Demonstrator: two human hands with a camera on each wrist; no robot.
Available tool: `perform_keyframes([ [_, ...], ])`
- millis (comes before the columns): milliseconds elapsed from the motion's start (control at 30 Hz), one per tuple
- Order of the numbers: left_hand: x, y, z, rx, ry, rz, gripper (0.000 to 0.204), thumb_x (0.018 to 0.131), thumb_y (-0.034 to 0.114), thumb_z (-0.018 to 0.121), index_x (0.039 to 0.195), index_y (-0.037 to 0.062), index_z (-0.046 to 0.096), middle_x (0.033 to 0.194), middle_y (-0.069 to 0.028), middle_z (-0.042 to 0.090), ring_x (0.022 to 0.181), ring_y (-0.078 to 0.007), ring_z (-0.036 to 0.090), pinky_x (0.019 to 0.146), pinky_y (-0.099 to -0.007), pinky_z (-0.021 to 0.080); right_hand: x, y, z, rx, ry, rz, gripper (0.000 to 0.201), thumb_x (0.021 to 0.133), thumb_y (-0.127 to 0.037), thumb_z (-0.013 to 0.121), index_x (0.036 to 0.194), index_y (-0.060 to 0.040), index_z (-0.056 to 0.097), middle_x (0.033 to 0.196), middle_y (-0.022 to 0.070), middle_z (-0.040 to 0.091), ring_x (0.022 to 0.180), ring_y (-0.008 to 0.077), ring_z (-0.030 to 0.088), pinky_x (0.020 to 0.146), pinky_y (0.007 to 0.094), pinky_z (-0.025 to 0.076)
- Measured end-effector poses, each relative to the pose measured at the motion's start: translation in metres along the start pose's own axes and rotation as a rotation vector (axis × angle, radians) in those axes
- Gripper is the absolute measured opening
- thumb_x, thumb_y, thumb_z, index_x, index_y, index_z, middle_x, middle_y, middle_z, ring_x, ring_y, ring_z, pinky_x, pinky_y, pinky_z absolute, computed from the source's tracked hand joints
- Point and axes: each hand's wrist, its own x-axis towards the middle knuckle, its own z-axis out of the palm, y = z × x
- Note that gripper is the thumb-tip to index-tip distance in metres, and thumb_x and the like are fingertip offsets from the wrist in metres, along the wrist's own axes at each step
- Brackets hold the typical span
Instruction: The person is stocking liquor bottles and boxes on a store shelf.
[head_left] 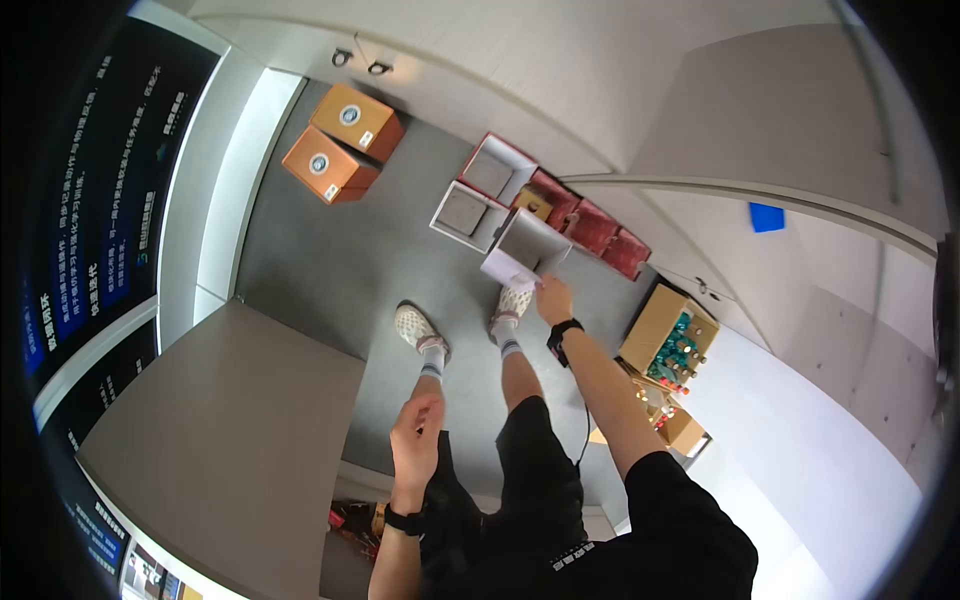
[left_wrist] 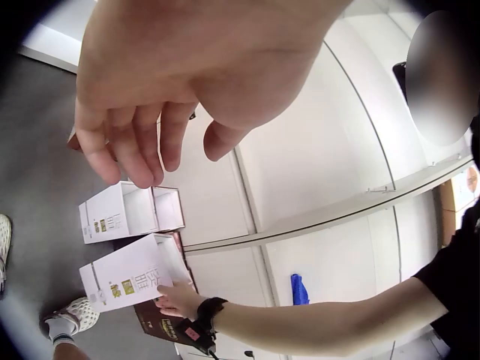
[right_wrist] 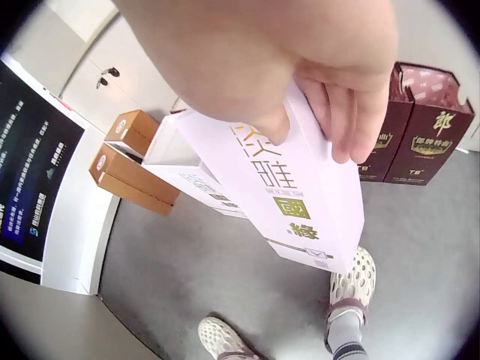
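Grey floor point(head_left: 380, 230) runs between pale cabinet doors point(head_left: 480, 70) and the person's feet. Open boxes stand on it, packed together along the doors: a white box point(head_left: 465, 216), a red-edged box point(head_left: 497, 168) and dark red boxes point(head_left: 592, 230). Beside them, the right hand point(head_left: 556, 300) grips the wall of another white box point(right_wrist: 296, 187) near its open top, thumb on the printed face, fingers curled over the other side. Whether its base bears on the floor, I cannot tell. The left hand point(head_left: 416, 448) is empty, fingers apart and loosely bent. Work looks partway along: the grouped boxes stand free of the hands, while letting go of this one is left. Its room seems tight, with the right shoe point(right_wrist: 354, 279) and neighbouring boxes close. Orange boxes point(head_left: 328, 165) sit apart; a carton point(head_left: 645, 330) holds green bottles point(head_left: 675, 350).
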Motion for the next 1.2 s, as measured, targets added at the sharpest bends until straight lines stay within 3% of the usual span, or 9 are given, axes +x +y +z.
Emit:
perform_keyframes([
  [200, -0.025, 0.070, -0.016, -0.103, -0.064, 0.102, 0.021, 0.093, 0.013, 0.061, 0.108, -0.0018, 0.062, 0.091, -0.0066, 0.066, 0.078, -0.0106, 0.060, 0.068, -0.0241, 0.048, -0.090, -0.034, -0.086, 0.078, 0.102, -0.044, 0.016, 0.088, -0.017, 0.056, 0.096, -0.0039, 0.056, 0.095, 0.0234, 0.060, 0.090, 0.0439, 0.058, 0.076, 0.0527, 0.047],
  [300, -0.042, 0.114, -0.029, -0.120, -0.085, 0.205, 0.024, 0.092, 0.015, 0.062, 0.108, -0.0017, 0.063, 0.091, -0.0074, 0.066, 0.079, -0.0130, 0.062, 0.070, -0.0260, 0.049, -0.143, -0.054, -0.131, 0.172, 0.212, -0.136, 0.017, 0.087, -0.014, 0.056, 0.100, -0.0037, 0.057, 0.095, 0.0232, 0.060, 0.090, 0.0442, 0.058, 0.077, 0.0523, 0.047],
  [333, -0.038, 0.109, -0.032, -0.084, -0.071, 0.319, 0.026, 0.090, 0.017, 0.063, 0.108, -0.0016, 0.064, 0.093, -0.0099, 0.068, 0.081, -0.0164, 0.064, 0.073, -0.0285, 0.051, -0.153, -0.060, -0.144, 0.189, 0.226, -0.168, 0.017, 0.087, -0.012, 0.056, 0.101, -0.0037, 0.057, 0.095, 0.0229, 0.060, 0.090, 0.0441, 0.058, 0.077, 0.0519, 0.047],
  [533, -0.072, 0.188, -0.057, -0.021, -0.106, 0.496, 0.027, 0.088, 0.018, 0.065, 0.107, -0.0011, 0.064, 0.095, -0.0127, 0.069, 0.085, -0.0196, 0.067, 0.077, -0.0309, 0.052, -0.234, -0.138, -0.267, 0.316, 0.299, -0.248, 0.019, 0.086, -0.011, 0.056, 0.102, -0.0027, 0.063, 0.100, 0.0203, 0.063, 0.092, 0.0413, 0.061, 0.079, 0.0468, 0.049],
  [733, -0.105, 0.235, -0.069, -0.029, -0.170, 0.680, 0.036, 0.085, 0.018, 0.070, 0.115, 0.0000, 0.060, 0.100, -0.0132, 0.068, 0.086, -0.0210, 0.066, 0.077, -0.0320, 0.053, -0.280, -0.187, -0.329, 0.404, 0.517, -0.339, 0.019, 0.086, -0.009, 0.061, 0.103, -0.0019, 0.063, 0.096, 0.0199, 0.066, 0.087, 0.0375, 0.064, 0.075, 0.0405, 0.051],
  [833, -0.113, 0.249, -0.075, 0.006, -0.200, 0.729, 0.047, 0.082, 0.019, 0.073, 0.122, 0.0016, 0.056, 0.106, -0.0133, 0.066, 0.090, -0.0225, 0.065, 0.079, -0.0333, 0.052, -0.302, -0.207, -0.359, 0.477, 0.607, -0.388, 0.019, 0.085, -0.008, 0.064, 0.104, -0.0039, 0.063, 0.090, 0.0161, 0.067, 0.080, 0.0302, 0.065, 0.071, 0.0357, 0.051],
  [900, -0.118, 0.256, -0.079, 0.075, -0.189, 0.799, 0.054, 0.080, 0.019, 0.075, 0.127, 0.0025, 0.053, 0.111, -0.0134, 0.064, 0.093, -0.0231, 0.064, 0.080, -0.0342, 0.052, -0.322, -0.221, -0.384, 0.548, 0.564, -0.361, 0.019, 0.087, -0.008, 0.062, 0.105, -0.0040, 0.062, 0.097, 0.0153, 0.066, 0.086, 0.0322, 0.066, 0.074, 0.0369, 0.051],
  [1033, -0.125, 0.275, -0.091, 0.216, -0.227, 0.882, 0.081, 0.074, 0.020, 0.080, 0.140, 0.0000, 0.037, 0.133, -0.0183, 0.047, 0.117, -0.0275, 0.052, 0.093, -0.0377, 0.047, -0.356, -0.241, -0.428, 0.522, 0.532, -0.364, 0.020, 0.088, -0.010, 0.062, 0.107, -0.0048, 0.062, 0.101, 0.0135, 0.067, 0.092, 0.0298, 0.067, 0.077, 0.0356, 0.052],
  [1200, -0.125, 0.293, -0.101, 0.282, -0.316, 1.017, 0.106, 0.068, 0.020, 0.085, 0.146, -0.0047, 0.018, 0.144, -0.0266, 0.030, 0.134, -0.0366, 0.034, 0.110, -0.0421, 0.032, -0.383, -0.254, -0.466, 0.632, 0.556, -0.428, 0.024, 0.088, -0.009, 0.062, 0.113, -0.0078, 0.060, 0.106, 0.0133, 0.067, 0.097, 0.0301, 0.067, 0.081, 0.0350, 0.052],
])
